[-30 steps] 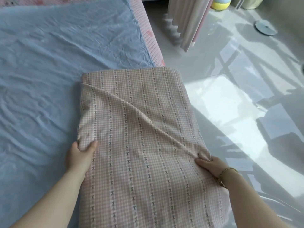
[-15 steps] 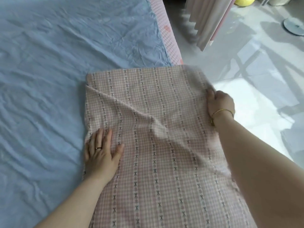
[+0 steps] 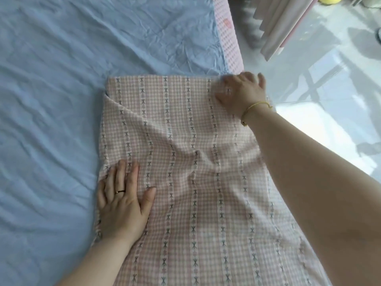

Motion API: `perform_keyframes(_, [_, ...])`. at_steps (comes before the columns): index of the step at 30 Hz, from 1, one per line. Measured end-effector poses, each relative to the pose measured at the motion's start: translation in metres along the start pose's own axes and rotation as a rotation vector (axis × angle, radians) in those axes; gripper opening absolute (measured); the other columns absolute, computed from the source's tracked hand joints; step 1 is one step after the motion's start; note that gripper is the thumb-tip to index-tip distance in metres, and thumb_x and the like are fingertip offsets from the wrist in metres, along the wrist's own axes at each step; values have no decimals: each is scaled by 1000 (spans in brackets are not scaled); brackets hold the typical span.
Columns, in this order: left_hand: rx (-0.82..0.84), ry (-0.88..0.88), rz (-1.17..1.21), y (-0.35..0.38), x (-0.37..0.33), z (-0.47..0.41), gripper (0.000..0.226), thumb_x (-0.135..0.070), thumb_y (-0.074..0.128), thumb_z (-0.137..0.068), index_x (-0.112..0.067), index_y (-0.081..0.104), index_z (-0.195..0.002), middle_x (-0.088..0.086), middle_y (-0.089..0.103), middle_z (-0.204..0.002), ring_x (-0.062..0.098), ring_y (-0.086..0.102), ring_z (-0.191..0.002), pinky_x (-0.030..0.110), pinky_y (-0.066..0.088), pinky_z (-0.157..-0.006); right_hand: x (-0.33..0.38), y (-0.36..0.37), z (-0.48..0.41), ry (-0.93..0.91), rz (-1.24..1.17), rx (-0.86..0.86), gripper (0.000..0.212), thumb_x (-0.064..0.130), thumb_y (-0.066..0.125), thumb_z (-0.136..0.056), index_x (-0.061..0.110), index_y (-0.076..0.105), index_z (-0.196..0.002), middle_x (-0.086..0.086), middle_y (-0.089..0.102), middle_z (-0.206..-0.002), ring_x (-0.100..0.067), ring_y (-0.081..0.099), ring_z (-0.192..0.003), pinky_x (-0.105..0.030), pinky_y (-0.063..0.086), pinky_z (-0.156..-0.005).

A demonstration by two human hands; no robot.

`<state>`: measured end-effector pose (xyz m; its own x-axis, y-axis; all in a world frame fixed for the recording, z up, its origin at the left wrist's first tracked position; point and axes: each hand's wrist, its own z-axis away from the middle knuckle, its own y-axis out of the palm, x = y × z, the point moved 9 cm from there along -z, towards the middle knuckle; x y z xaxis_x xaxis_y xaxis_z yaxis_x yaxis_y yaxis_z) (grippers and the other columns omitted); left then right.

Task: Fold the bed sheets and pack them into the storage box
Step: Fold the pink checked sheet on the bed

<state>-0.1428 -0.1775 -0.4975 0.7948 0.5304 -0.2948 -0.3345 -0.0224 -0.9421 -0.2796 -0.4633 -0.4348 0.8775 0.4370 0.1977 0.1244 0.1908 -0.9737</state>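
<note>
Right there at the bed's (image 3: 229, 41) right edge lies the folded bed sheet (image 3: 185, 162), pink check with pale stripes of small dark crosses, on top of a wrinkled blue sheet (image 3: 61, 83) that covers the rest of the bed. Its far end is square and fairly neat. A diagonal fold runs from its far left corner down toward the middle, where the cloth bunches into a few creases. The near end runs out of view below.

The left hand (image 3: 121, 205) rests flat on the folded sheet's left edge, palm down, fingers straight and close together, thumb spread to the side; a thin ring (image 3: 120, 191) sits on one finger. The right hand (image 3: 241, 93), with a gold bracelet (image 3: 255, 106) at the wrist, lies over the sheet's far right corner, just where the bed's edge drops away. That hand is blurred, so I cannot tell whether its fingers press the cloth or pinch it.

Beyond the bed's right edge is a glossy pale floor (image 3: 329, 124) with bright light on it, and a pleated pinkish curtain (image 3: 284, 23) hangs at the far side.
</note>
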Motion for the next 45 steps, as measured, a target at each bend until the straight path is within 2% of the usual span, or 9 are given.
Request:
perform_keyframes(4, [-45,0,-4,0,0,0,69,-59,7,-92,-11,36,-132,24,45,-136,31,25,-126,20,-9,-110,-5,1,-15,79,-104,-89,33,29,37,-96,14,64,-108,-5,60,-118,-25,45,-116,-34,27,-98])
perform_keyframes(8, [-38,6,1,3,-3,-3,68,-59,5,-92,-13,34,-133,23,45,-136,30,24,-127,21,-7,-109,-22,18,-10,249,-216,-105,35,28,33,-97,16,62,-113,-6,55,-125,-25,38,-123,-39,19,-109])
perform_keyframes(11, [-26,1,-14,6,1,-11,72,-59,5,-92,-10,38,-134,24,45,-137,29,23,-127,21,-7,-108,-26,24,0,329,-233,-45,42,34,30,-96,22,40,-135,-3,32,-144,-21,19,-138,-47,1,-115])
perform_keyframes(17, [-69,-22,-23,-1,1,-6,95,-69,-5,-68,-21,16,-147,6,8,-156,20,-1,-142,26,-13,-108,-30,53,146,296,-195,294,77,57,41,-87,30,3,-147,5,-7,-156,-18,-5,-144,-49,3,-115])
perform_keyframes(24, [-133,-341,393,-39,49,12,71,-29,69,-80,-1,36,-137,23,42,-138,37,40,-127,45,31,-105,-85,62,280,776,-783,194,67,37,57,-87,12,29,-142,-9,41,-142,-26,44,-125,-31,36,-96])
perform_keyframes(32, [88,-563,802,-26,61,39,42,-18,65,-83,6,54,-116,24,60,-116,35,58,-105,42,45,-91,-89,68,300,766,-615,160,58,42,42,-93,14,28,-142,-11,39,-141,-27,38,-128,-37,31,-106])
perform_keyframes(37, [-105,-453,290,-71,33,56,60,-18,61,-86,1,35,-136,28,40,-137,44,38,-125,49,31,-102,-101,91,328,879,-806,348,59,47,36,-94,12,27,-142,-10,41,-141,-28,42,-126,-36,34,-104])
perform_keyframes(40, [-117,-135,183,-69,-19,74,63,-20,57,-86,-2,32,-140,24,27,-147,42,23,-135,50,15,-110,-108,85,366,900,-821,411,48,50,43,-91,13,46,-121,-7,54,-119,-25,52,-108,-31,40,-87])
perform_keyframes(45, [101,282,158,-34,-127,101,64,-43,41,-90,-6,33,-141,15,22,-152,31,17,-140,48,8,-113,-120,66,424,941,-782,83,32,37,51,-91,19,40,-67,6,47,-65,-19,46,-74,-25,27,-57])
